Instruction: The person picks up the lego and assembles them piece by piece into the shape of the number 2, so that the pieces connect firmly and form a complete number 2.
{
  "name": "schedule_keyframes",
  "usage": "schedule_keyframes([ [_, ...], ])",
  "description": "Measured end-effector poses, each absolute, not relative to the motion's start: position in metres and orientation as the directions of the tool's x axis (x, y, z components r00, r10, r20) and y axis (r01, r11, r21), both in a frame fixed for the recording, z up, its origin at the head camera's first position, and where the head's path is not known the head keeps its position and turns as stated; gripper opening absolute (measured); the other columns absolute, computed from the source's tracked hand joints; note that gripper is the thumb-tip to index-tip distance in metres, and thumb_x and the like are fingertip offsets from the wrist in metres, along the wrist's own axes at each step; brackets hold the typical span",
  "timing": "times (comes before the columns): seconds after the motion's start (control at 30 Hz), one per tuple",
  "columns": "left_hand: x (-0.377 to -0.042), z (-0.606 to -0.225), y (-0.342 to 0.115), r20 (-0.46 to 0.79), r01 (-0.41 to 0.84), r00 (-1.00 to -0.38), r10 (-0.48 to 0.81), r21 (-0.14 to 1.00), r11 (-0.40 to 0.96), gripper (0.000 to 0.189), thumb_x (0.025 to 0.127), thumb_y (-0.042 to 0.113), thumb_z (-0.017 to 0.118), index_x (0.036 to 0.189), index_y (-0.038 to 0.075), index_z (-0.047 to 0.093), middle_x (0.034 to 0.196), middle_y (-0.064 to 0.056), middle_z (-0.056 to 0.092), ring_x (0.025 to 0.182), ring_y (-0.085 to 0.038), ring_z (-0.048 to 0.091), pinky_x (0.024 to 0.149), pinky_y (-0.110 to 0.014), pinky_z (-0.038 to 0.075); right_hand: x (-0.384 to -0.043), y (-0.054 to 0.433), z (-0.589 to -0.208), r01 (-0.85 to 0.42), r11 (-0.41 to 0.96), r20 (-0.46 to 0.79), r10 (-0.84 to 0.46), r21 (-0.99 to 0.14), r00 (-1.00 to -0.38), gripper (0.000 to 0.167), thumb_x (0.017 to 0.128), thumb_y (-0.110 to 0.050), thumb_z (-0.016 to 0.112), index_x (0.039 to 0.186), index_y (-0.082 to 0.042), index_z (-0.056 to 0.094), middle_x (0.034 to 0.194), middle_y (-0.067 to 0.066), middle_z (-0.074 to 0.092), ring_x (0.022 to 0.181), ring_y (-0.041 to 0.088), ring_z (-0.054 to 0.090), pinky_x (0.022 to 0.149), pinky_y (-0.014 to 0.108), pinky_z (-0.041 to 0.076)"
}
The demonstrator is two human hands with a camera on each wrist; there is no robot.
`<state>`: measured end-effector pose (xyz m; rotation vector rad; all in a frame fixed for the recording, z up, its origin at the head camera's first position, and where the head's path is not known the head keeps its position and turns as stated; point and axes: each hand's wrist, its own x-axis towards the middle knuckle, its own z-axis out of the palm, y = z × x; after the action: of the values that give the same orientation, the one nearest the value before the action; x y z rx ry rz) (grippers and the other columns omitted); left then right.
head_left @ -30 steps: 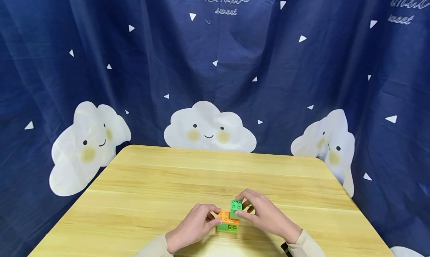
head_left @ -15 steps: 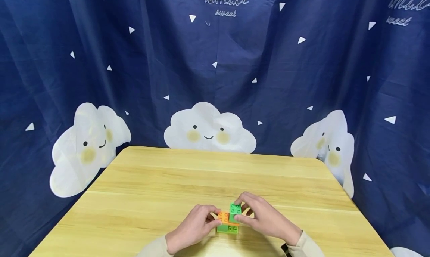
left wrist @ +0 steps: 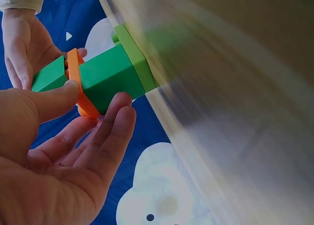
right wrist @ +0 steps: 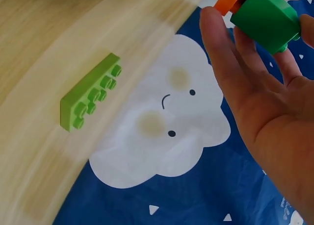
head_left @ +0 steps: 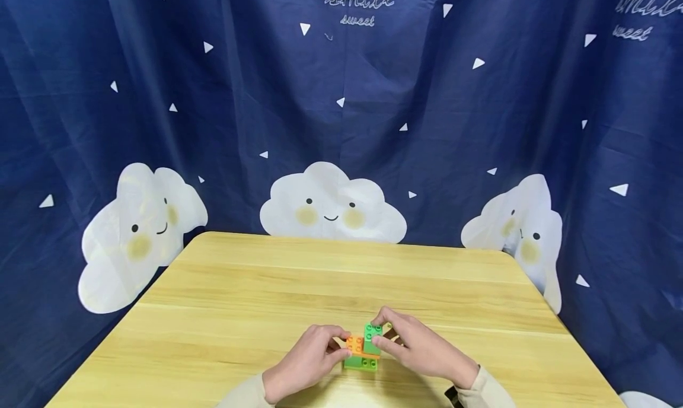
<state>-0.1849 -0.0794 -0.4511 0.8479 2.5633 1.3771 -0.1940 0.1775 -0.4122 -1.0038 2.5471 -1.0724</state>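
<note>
A small toy-brick stack stands near the front of the table in the head view. At its base is a light green plate [left wrist: 133, 56], bearing a green block [left wrist: 109, 78]. An orange plate [head_left: 354, 344] lies over that block and overhangs it to the right. My left hand [head_left: 306, 360] pinches the orange plate's left end between thumb and fingers. A second green block [head_left: 373, 340], studs up, is gripped by my right hand [head_left: 424, 346] at the orange plate's right end. Orange studs show beside it in the left wrist view; whether it is fully seated I cannot tell.
Another light green plate [right wrist: 91, 92] lies on the wooden table [head_left: 267, 289], apart from the stack and mostly hidden behind my right hand in the head view. A dark blue curtain [head_left: 341, 129] with white clouds hangs past the table's far edge.
The right hand has brought its green block slightly down and toward me, covering the orange studs that showed in front of it. The left hand has held still.
</note>
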Motion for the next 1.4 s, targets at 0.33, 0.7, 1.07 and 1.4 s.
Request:
schedule_keyframes([
  [0.33, -0.1856, -0.4515, -0.0802, 0.165, 0.426, -0.836, 0.523, 0.796, 0.430, 0.028, 0.096, 0.015, 0.073, 0.117, -0.002, 0.071, 0.103, -0.008, 0.076, 0.079, -0.006, 0.072, 0.069, -0.014, 0.055, -0.1941, 0.1758, -0.4150, -0.412, 0.476, 0.005, -0.650, -0.777, -0.760, 0.023, 0.108, -0.040, 0.051, 0.121, -0.021, 0.048, 0.116, 0.009, 0.066, 0.091, 0.011, 0.072, 0.069, 0.026, 0.054],
  [0.7, -0.1858, -0.4518, -0.0803, 0.161, 0.421, -0.837, 0.523, 0.799, 0.430, 0.028, 0.096, 0.016, 0.073, 0.117, -0.002, 0.071, 0.103, -0.007, 0.077, 0.079, -0.006, 0.072, 0.069, -0.014, 0.055, -0.1970, 0.1770, -0.4158, -0.378, 0.444, -0.015, -0.664, -0.812, -0.748, 0.023, 0.109, -0.035, 0.051, 0.122, -0.017, 0.049, 0.121, 0.013, 0.066, 0.091, 0.014, 0.074, 0.068, 0.026, 0.053],
  [1.07, -0.1851, -0.4516, -0.0802, 0.163, 0.427, -0.837, 0.522, 0.792, 0.437, 0.028, 0.095, 0.016, 0.073, 0.117, -0.002, 0.071, 0.103, -0.007, 0.077, 0.079, -0.005, 0.071, 0.069, -0.013, 0.055, -0.1982, 0.1794, -0.4162, -0.360, 0.413, -0.015, -0.675, -0.836, -0.738, 0.021, 0.108, -0.032, 0.052, 0.120, -0.015, 0.049, 0.124, 0.012, 0.064, 0.096, 0.015, 0.073, 0.075, 0.034, 0.057],
  [1.4, -0.1841, -0.4520, -0.0801, 0.170, 0.438, -0.838, 0.519, 0.777, 0.453, 0.028, 0.096, 0.019, 0.073, 0.117, 0.001, 0.072, 0.103, -0.005, 0.076, 0.078, -0.002, 0.069, 0.070, -0.014, 0.055, -0.1970, 0.1763, -0.4157, -0.300, 0.397, -0.033, -0.647, -0.868, -0.761, 0.020, 0.107, -0.031, 0.056, 0.116, -0.014, 0.052, 0.121, 0.010, 0.066, 0.093, 0.021, 0.074, 0.072, 0.034, 0.057],
])
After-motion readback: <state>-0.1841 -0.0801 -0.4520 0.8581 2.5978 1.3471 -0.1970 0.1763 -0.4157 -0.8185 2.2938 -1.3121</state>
